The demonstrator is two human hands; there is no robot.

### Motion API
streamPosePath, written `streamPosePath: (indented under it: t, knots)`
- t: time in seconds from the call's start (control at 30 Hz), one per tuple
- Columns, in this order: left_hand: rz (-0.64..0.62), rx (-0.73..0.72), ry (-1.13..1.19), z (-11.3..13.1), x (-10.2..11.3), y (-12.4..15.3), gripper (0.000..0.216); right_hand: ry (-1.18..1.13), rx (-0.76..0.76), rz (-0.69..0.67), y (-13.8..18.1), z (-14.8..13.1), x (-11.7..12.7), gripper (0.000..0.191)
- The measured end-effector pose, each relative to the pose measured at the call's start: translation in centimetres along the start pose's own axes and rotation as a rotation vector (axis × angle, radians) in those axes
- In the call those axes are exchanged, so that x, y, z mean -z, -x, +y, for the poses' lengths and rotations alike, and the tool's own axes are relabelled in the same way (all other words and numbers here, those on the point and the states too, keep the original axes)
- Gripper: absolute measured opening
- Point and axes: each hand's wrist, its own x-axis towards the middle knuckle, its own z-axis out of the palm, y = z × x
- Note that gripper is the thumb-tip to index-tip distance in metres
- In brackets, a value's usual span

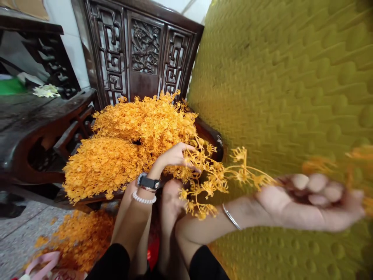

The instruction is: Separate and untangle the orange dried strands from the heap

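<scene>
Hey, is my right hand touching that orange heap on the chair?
Apart. The head view shows the right hand well right of the orange heap, with the yellow-green surface visible between them.

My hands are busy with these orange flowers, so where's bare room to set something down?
On the dark wooden top, in front of the white flowers; and on the speckled floor, left of the orange heap there. The carved chair is crowded, its seat piled with orange flowers.
</scene>
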Motion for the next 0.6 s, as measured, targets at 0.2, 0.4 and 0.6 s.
streamPosePath:
  t: [0.2, 0.4, 0.6]
  knots:
    - [-0.146, -0.114, 0.416, 2.0, 2.6, 2.0, 0.086, -0.012, 0.081, -0.595, -1.6, 2.2, -0.6, 0.039]
    - [0.148, -0.114, 0.174, 3.6, 3.4, 2.8, 0.035, 0.095, 0.088, -0.517, -1.1, 1.6, -0.5, 0.035]
    - [-0.065, -0.171, 0.035, 3.9, 3.2, 2.7, 0.021, 0.094, 0.140, -0.447, -0.8, 2.2, -0.3, 0.037]
